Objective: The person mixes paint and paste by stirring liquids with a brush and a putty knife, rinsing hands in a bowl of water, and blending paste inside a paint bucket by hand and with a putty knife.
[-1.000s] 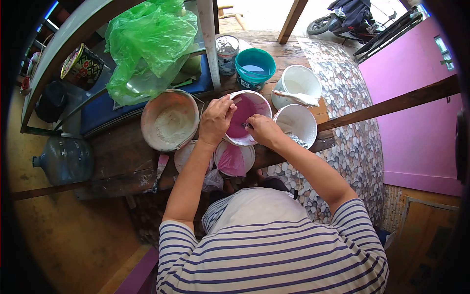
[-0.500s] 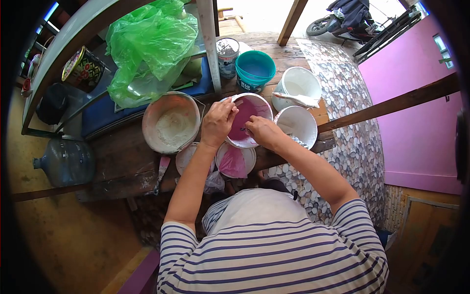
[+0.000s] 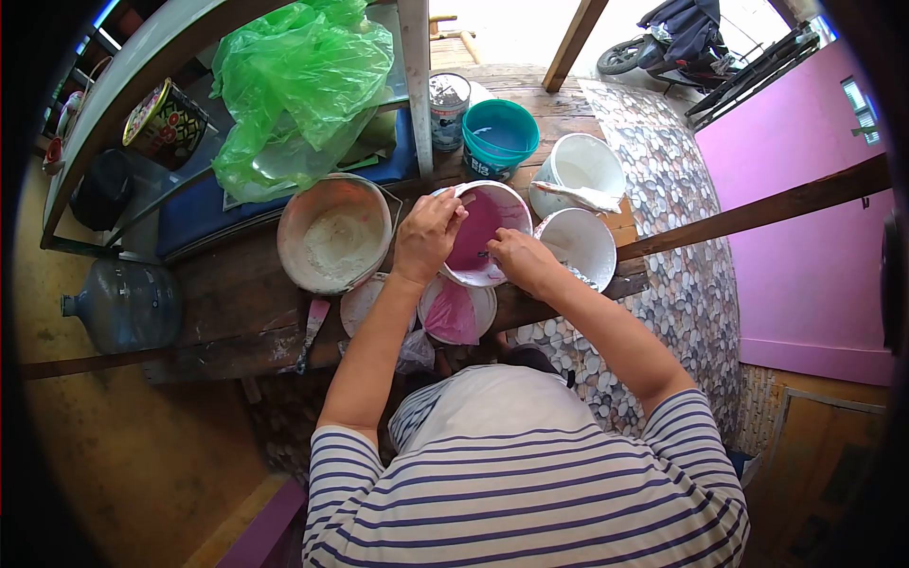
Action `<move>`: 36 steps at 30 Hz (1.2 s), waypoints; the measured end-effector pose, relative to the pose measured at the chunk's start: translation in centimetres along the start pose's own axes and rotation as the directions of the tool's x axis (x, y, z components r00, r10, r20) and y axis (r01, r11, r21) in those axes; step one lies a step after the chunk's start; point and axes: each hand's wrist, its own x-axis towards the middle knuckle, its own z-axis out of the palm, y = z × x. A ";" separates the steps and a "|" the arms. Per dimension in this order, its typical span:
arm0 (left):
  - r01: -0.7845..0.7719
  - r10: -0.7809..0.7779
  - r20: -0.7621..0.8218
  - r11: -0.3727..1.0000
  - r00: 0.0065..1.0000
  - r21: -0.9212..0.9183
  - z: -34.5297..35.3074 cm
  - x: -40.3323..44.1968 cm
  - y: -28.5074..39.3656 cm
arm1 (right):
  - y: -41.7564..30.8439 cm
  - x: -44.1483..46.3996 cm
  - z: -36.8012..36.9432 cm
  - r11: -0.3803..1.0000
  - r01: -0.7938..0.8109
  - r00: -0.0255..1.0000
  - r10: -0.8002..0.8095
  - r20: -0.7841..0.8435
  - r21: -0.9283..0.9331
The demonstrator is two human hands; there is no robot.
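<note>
A white bucket [image 3: 516, 210] with pink-purple paint [image 3: 480, 227] inside stands tilted before me on the wooden bench. At its left rim, my left hand [image 3: 428, 235] is closed on the bucket; a short pale piece beside its fingertips is unclear. On the opposite side, my right hand [image 3: 526, 260] reaches over the rim with its fingers pinched together. Something small and dark shows at those fingertips, too small to name. Below the bucket lies a pink plastic bag [image 3: 451, 314] on a round white lid or tub [image 3: 486, 308].
Left stands a large bucket [image 3: 295, 251] with pale powder. Behind are a teal pail [image 3: 502, 137] and a paint can [image 3: 448, 112]. A brush [image 3: 579, 196] lies across a white bucket [image 3: 598, 151], beside another white bucket [image 3: 598, 237]. A wooden rail [image 3: 757, 204] crosses at right.
The view has shifted slightly. My right fingers have moved a little along the bucket's right side; my left hand stays at the left rim.
</note>
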 end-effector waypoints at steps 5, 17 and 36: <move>0.005 -0.005 0.008 1.000 1.000 -0.002 0.0 -0.1 -0.1 | 0.0 0.7 -1.0 0.989 -0.100 0.985 0.083 -0.153 -0.108; -0.001 0.001 0.019 1.000 1.000 0.003 0.0 0.0 -0.1 | 0.9 0.9 -1.3 0.987 -0.079 0.985 0.056 -0.165 -0.139; -0.005 0.005 0.030 1.000 1.000 -0.013 0.0 0.1 -0.2 | -0.5 0.3 0.1 1.000 0.015 1.000 -0.015 -0.012 0.004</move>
